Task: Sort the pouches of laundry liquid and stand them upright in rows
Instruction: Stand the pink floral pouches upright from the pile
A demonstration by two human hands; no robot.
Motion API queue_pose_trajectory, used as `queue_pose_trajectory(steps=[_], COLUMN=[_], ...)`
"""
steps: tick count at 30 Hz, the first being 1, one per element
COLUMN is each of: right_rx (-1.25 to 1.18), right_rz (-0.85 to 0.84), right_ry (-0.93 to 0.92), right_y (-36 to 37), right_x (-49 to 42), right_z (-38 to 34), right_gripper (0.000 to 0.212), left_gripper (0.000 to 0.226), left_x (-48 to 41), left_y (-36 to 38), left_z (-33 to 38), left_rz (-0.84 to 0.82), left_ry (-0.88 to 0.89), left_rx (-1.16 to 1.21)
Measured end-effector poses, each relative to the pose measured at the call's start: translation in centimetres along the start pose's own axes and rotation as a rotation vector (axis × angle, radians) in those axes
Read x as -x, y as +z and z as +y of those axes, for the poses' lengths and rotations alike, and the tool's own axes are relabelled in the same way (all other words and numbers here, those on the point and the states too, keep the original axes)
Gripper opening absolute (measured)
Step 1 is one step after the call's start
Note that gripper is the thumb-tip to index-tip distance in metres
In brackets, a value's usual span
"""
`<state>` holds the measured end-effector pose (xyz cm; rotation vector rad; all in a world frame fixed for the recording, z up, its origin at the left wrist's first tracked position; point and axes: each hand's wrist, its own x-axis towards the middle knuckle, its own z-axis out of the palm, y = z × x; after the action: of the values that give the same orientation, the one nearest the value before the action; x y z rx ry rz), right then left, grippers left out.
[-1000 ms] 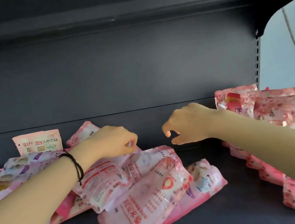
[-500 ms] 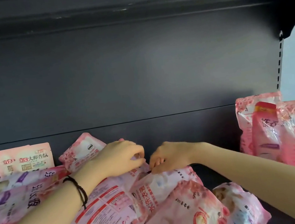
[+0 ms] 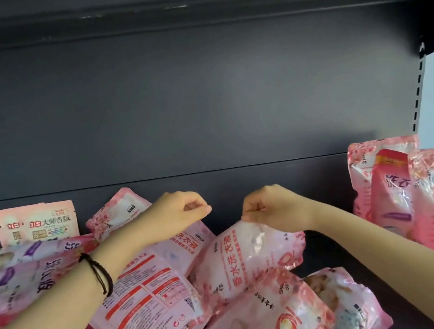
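Observation:
Pink laundry-liquid pouches lie in a loose heap on the dark shelf (image 3: 338, 244). My left hand (image 3: 181, 213), with a black band at the wrist, is curled at the top edge of a pouch showing its printed back label (image 3: 146, 296), which tilts up off the heap. My right hand (image 3: 271, 207) pinches the top edge of a pink pouch with red lettering (image 3: 243, 260) beside it, also raised at its top. Under them lies another pink pouch with a red crest (image 3: 251, 328). At the right, several pouches (image 3: 392, 192) stand upright together.
A flat pink pouch (image 3: 33, 223) leans on the back wall at the left, above a stack of purple-marked pouches (image 3: 13, 273). A pale pouch (image 3: 345, 303) lies at the heap's right edge. The shelf above (image 3: 182, 0) overhangs. A slotted upright (image 3: 416, 90) bounds the right side.
Both hands came down onto the heap and closed on pouch tops, then drew apart, each lifting its pouch's top edge. The view has moved closer and shifted left.

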<state>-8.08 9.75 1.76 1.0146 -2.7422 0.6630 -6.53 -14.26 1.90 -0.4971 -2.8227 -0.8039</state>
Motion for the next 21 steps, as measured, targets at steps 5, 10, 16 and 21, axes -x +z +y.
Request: queue_pose_trajectory(steps=[5, 10, 16, 21], right_rx=[-0.073, -0.461, -0.689, -0.897], right_rz=[0.311, 0.689, 0.770, 0.565], right_ry=[0.114, 0.333, 0.460, 0.494], right_y=[-3.3, -4.4, -1.5, 0.4], right_x=[1.3, 1.4, 2.2, 3.6], right_z=[1.6, 2.5, 3.6, 5.8], right_gripper=[0.015, 0.019, 0.020, 0.013], left_gripper=[0.027, 0.027, 0.017, 0.022], left_x=[-1.1, -2.2, -4.6, -5.9], left_y=[0.6, 2.1, 3.9, 6.6], left_z=[1.6, 4.6, 7.1, 7.8], left_rz=[0.183, 0.164, 0.333, 0.201], left_ry=[-0.119, -0.298, -0.241, -0.157], left_rx=[0.282, 0.887, 1.210, 1.044])
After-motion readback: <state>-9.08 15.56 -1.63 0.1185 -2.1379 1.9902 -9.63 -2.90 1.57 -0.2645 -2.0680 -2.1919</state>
